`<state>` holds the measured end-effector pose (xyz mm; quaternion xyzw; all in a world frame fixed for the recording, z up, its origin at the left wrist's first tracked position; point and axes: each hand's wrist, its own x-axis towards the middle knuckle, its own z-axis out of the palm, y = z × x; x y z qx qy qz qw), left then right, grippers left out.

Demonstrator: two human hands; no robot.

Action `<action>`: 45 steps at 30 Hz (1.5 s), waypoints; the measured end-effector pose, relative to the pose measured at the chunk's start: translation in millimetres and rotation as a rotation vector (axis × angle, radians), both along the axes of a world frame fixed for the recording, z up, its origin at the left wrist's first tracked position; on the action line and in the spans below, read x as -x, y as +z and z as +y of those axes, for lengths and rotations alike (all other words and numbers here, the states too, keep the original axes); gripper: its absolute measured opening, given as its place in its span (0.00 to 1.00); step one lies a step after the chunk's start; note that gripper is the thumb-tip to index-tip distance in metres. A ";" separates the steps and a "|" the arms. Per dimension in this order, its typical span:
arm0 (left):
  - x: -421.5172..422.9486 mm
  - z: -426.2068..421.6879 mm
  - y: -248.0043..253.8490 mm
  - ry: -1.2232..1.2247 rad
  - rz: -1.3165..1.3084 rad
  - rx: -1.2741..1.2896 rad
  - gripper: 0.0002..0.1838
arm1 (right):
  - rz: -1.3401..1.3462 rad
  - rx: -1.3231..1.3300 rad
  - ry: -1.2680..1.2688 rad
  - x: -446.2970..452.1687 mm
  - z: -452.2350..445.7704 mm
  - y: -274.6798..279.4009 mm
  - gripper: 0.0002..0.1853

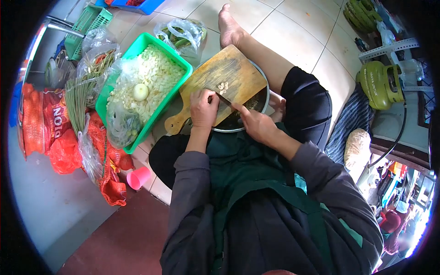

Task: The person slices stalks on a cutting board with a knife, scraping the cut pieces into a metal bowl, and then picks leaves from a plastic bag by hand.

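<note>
A wooden cutting board (213, 73) lies across a metal bowl (266, 103), its handle pointing to the lower left. Small pale slices (222, 87) rest on the board near its middle. At the board's lower edge my left hand (203, 108) is closed, fingers bent, and whatever it pinches is too small to make out. My right hand (255, 123) is wrapped round a knife (225, 100), whose blade reaches toward my left fingertips. Dark contents show in the bowl below the board.
Left of the board is a green basket (183, 64) of chopped pale pieces with a whole peeled onion (140, 92). A clear bag of green vegetables (181, 36), red net sacks (33, 121), a pink cup (138, 178) and a green gas cylinder (378, 85) stand around.
</note>
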<state>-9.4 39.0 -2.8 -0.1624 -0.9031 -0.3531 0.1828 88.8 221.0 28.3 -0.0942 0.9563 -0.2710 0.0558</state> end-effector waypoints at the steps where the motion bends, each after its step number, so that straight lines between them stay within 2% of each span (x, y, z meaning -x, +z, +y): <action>1: -0.4 0.5 -0.1 0.003 -0.005 -0.012 0.04 | 0.039 0.043 0.004 -3.0 4.9 -1.0 0.23; 6: -0.1 -1.0 -2.8 0.003 -0.021 -0.028 0.04 | 0.173 0.197 -0.012 -1.0 3.4 1.7 0.24; 18: -0.5 -1.8 -2.3 -0.017 -0.050 -0.028 0.05 | -0.124 0.097 -0.054 36.2 -25.0 10.8 0.21; 21: -0.3 -2.9 -3.3 -0.001 -0.024 -0.023 0.05 | 0.034 0.155 -0.010 17.5 -12.4 -9.4 0.21; 24: 2.6 -3.1 -6.4 -0.001 -0.013 -0.021 0.05 | -0.076 0.027 -0.022 -3.1 3.2 6.9 0.22; 30: 0.5 -3.7 -7.9 0.009 -0.013 -0.032 0.05 | 0.021 0.189 -0.016 1.9 2.0 10.3 0.23; 37: 0.6 -3.5 -5.4 -0.003 -0.021 -0.051 0.05 | -0.149 0.155 -0.006 17.2 -7.0 19.2 0.22; 42: -0.5 -4.0 -3.7 -0.010 -0.038 -0.025 0.05 | -0.041 0.180 -0.020 39.5 -26.8 -3.2 0.22; 45: -1.2 -3.1 -2.3 0.005 -0.013 -0.023 0.05 | -0.074 0.160 -0.017 25.1 -17.6 -0.9 0.22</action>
